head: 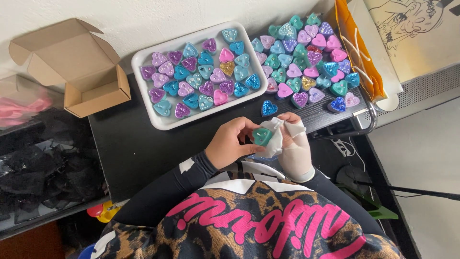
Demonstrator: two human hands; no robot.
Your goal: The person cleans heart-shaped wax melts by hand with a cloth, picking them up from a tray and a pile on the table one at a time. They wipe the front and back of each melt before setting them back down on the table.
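Fingers of left hand [235, 142] pinch a teal heart-shaped piece [262, 136]; right hand [293, 144], bandage-wrapped, grips white cloth [277, 135] around it. Both just below the white tray [143, 60] on the black desk [129, 144]. Cloth hides heart's right edge.

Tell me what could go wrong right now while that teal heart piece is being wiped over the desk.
1. The teal heart is pinched only by fingertips of the left hand against the white cloth in the right hand; it could slip and drop.
2. The loose hearts lie crowded near the desk's far edge; a nudge might scatter them.
3. The white tray sits close by; a knock could shift its hearts.
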